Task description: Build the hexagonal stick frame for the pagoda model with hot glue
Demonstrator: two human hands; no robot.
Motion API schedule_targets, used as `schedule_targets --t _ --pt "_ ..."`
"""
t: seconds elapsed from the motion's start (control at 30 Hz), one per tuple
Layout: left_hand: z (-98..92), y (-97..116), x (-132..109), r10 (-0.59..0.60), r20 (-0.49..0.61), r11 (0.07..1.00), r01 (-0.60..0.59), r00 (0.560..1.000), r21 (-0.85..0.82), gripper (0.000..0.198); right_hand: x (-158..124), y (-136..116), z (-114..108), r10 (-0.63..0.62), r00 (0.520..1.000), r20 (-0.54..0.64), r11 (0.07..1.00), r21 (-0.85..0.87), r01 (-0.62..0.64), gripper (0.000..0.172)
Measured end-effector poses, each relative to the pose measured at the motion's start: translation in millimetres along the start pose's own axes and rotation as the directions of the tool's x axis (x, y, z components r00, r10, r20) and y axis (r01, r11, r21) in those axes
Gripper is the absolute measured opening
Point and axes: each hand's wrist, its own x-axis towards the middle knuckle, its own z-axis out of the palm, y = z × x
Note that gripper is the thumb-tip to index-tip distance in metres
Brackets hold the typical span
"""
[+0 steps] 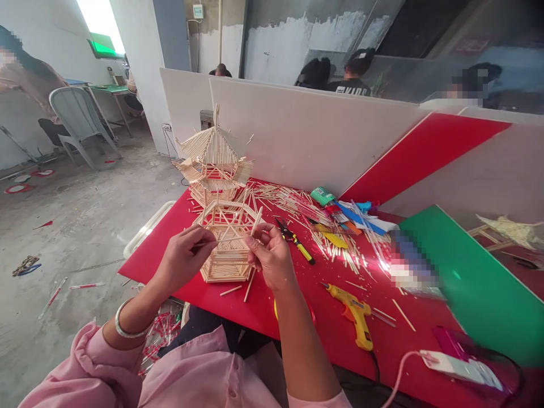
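Note:
My left hand (pixel 187 252) is closed in a pinch on one end of a thin wooden stick (pixel 229 239). The other end meets the pinched fingers of my right hand (pixel 272 252), so the stick lies roughly level between them. Just behind it stands an open-topped, many-sided frame (pixel 225 273) built of pale sticks, with a railing-like wall. Another short stick (pixel 258 217) slants up by my right fingertips; whether they touch it is unclear. Farther back rises a stick pavilion (pixel 215 147) with tiered, pointed roofs.
On the red tabletop (pixel 289 306) lie yellow-handled cutters (pixel 302 249), a yellow glue gun (pixel 352 311) and a heap of loose sticks (pixel 284 198). A white power strip (pixel 461 365) is at the right, by a green board (pixel 480 283). White panels (pixel 306 133) border the back. Other people sit beyond.

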Motion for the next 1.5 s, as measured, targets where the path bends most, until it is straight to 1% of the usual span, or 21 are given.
schedule_targets --t 0.1,0.17,0.2,0.23,0.3,0.37,0.43,0.5,0.57,0.67,0.73,0.8,0.87,1.0,1.1,1.17,1.27,1.3,1.33,1.4,1.5 --pt "-5.6 9.2 -13.2 -0.034 -0.051 0.998 0.031 0.998 -0.052 0.01 -21.8 -3.0 -19.0 -0.037 0.998 -0.045 0.997 -0.065 0.034 0.044" --pt "-4.1 17.6 -27.7 -0.073 -0.079 0.992 0.064 0.994 -0.112 0.008 -44.9 3.3 -42.8 -0.105 0.983 -0.152 0.969 -0.236 0.067 0.042" --pt "-0.2 21.9 -36.0 -0.095 -0.072 0.985 0.083 0.993 -0.154 0.007 -57.9 9.6 -56.8 -0.143 0.967 -0.213 0.927 -0.37 0.056 0.041" --pt "6.4 25.9 -44.6 -0.115 -0.047 0.972 0.103 0.992 -0.209 0.006 -71.2 17.6 -71.1 -0.182 0.948 -0.261 0.853 -0.522 0.019 0.041" --pt "27.2 32.9 -60.7 -0.163 0.038 0.922 0.166 0.986 -0.351 0.008 -96.2 35.9 -97.3 -0.237 0.932 -0.273 0.594 -0.8 -0.083 0.044" --pt "54.3 38.3 -72.8 -0.244 0.169 0.819 0.296 0.955 -0.492 0.015 -115.1 51.6 -116.2 -0.218 0.954 -0.205 0.308 -0.942 -0.132 0.048" --pt "80.8 42.0 -79.2 -0.334 0.318 0.646 0.461 0.887 -0.609 0.024 -123.4 59.4 -125.6 -0.169 0.973 -0.155 0.103 -0.985 -0.139 0.048" --pt "100.8 44.5 -80.1 -0.397 0.43 0.48 0.583 0.811 -0.655 0.032 -117.7 58.4 -127.4 -0.137 0.98 -0.143 -0.002 -0.989 -0.145 0.045" --pt "112.8 46.5 -77.7 -0.448 0.476 0.373 0.642 0.757 -0.67 0.039 -97.4 51.0 -125.7 -0.144 0.979 -0.145 -0.031 -0.988 -0.151 0.043" --pt "120.3 49.9 -73.0 -0.495 0.487 0.27 0.66 0.72 -0.701 0.044 -46.9 37.9 -123.3 -0.223 0.961 -0.16 -0.033 -0.985 -0.172 0.049" --pt "122.6 52.8 -71.1 -0.508 0.487 0.219 0.653 0.711 -0.725 0.046 -9.9 32.6 -123.4 -0.182 0.956 -0.229 -0.058 -0.968 -0.243 0.063" --pt "124.3 55.8 -69.6 -0.514 0.481 0.192 0.642 0.71 -0.742 0.046 21.7 30.6 -124.9 -0.058 0.942 -0.331 -0.048 -0.941 -0.334 0.078" --pt "125.3 58.5 -67.7 -0.522 0.466 0.187 0.629 0.714 -0.754 0.046 44.5 29.6 -128.3 0.01 0.923 -0.384 -0.026 -0.923 -0.383 0.08" --pt "124.9 62.2 -61.3 -0.524 0.452 0.208 0.623 0.722 -0.754 0.046 64.9 16.8 -141.2 0.065 0.903 -0.425 0.088 -0.899 -0.43 0.051" --pt "123.8 63.7 -56.8 -0.52 0.441 0.214 0.612 0.731 -0.761 0.046 55.6 -7.9 -153.2 0.099 0.907 -0.409 0.276 -0.864 -0.42 0.036" --pt "123.7 63.9 -54.7 -0.52 0.426 0.223 0.599 0.741 -0.769 0.045 32.7 -25.2 -157.9 0.111 0.925 -0.363 0.421 -0.826 -0.374 0.041" --pt "126.7 62.9 -52.4 -0.515 0.413 0.236 0.588 0.751 -0.774 0.044 -25.1 -35.2 -153.7 0.089 0.963 -0.253 0.618 -0.744 -0.252 0.056" --pt "128.6 62.3 -51.6 -0.512 0.411 0.241 0.585 0.754 -0.774 0.044 -48.1 -32.2 -149.1 0.054 0.977 -0.204 0.785 -0.597 -0.168 0.06" --pt "130.8 61.7 -50.8 -0.509 0.407 0.246 0.581 0.758 -0.776 0.043 -71.6 -26.2 -143.3 0.054 0.987 -0.148 0.895 -0.432 -0.114 0.064" --pt "135.4 60.9 -49.0 -0.502 0.394 0.261 0.57 0.77 -0.78 0.042 -115.6 -7.7 -129.4 0.094 0.99 -0.101 0.97 -0.216 -0.114 0.059" --pt "139.6 61.6 -46.2 -0.499 0.369 0.282 0.549 0.784 -0.787 0.042 -162.4 20.7 -108.9 0.247 0.958 -0.146 0.949 -0.161 -0.269 0.039"
